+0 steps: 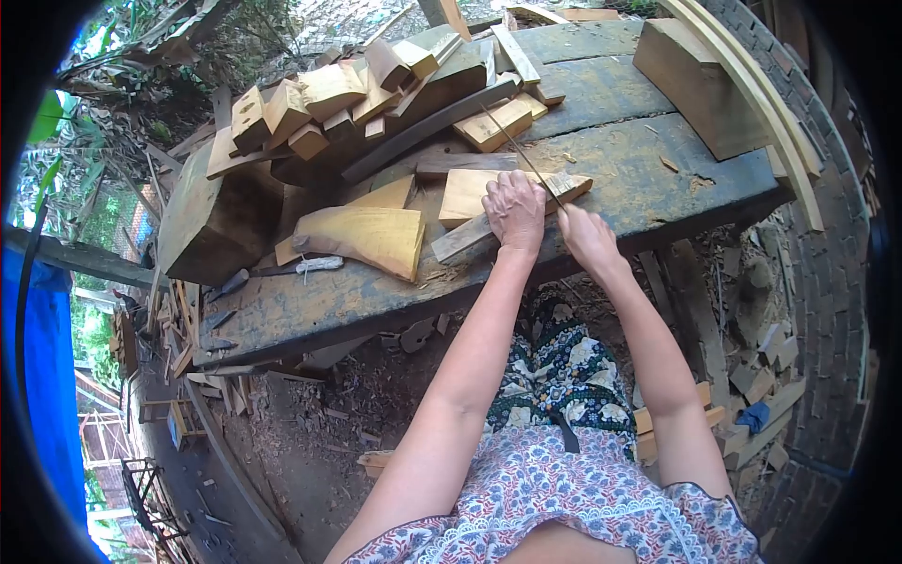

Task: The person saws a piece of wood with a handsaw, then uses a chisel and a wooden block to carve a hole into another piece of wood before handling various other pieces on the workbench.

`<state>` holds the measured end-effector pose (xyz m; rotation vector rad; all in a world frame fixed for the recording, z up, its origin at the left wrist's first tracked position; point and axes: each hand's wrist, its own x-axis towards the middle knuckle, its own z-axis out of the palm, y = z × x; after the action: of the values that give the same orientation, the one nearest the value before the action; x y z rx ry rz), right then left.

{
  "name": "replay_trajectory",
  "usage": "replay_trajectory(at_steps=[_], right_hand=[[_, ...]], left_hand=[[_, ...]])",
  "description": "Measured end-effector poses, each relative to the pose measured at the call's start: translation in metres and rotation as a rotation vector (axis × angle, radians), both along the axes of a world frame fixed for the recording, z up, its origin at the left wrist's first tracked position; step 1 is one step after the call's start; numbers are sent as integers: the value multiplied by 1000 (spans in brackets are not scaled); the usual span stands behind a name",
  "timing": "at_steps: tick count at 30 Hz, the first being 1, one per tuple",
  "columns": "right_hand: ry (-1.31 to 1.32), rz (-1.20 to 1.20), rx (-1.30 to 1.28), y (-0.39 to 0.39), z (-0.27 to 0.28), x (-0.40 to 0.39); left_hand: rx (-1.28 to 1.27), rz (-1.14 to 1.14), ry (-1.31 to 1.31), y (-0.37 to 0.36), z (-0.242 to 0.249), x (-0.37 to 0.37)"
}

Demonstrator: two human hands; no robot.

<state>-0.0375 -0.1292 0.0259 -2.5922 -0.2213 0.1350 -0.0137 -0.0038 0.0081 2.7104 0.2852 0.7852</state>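
Observation:
My left hand (pixel 514 214) presses down with curled fingers on a pale wooden block (pixel 463 195) near the bench's front edge. Closed around the near end of a long thin blade-like tool (pixel 512 143) is my right hand (pixel 590 242). The tool runs away from me across the block, just right of my left hand. Seen edge-on, it does not show whether it is a saw or a file. Its handle is hidden in my fist. Beyond the tool, the block's tapered end (pixel 575 187) shows. A narrow grey wood strip (pixel 462 241) lies by my left wrist.
A curved yellowish wood piece (pixel 362 235) lies on the bench (pixel 620 150) at left, beside tools with a white-wrapped handle (pixel 319 264). Offcuts (pixel 331 89) are piled behind. A large wooden block (pixel 691 89) and long slats (pixel 752 80) stand right.

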Motion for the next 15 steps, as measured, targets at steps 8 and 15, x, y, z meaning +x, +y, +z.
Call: replay_trajectory(at_steps=[8, 15], right_hand=[[86, -50, 7, -26, -1, -45], [136, -77, 2, -51, 1, -89]], left_hand=[[-14, 20, 22, -1, -2, 1], [-17, 14, -2, -2, -4, 1]])
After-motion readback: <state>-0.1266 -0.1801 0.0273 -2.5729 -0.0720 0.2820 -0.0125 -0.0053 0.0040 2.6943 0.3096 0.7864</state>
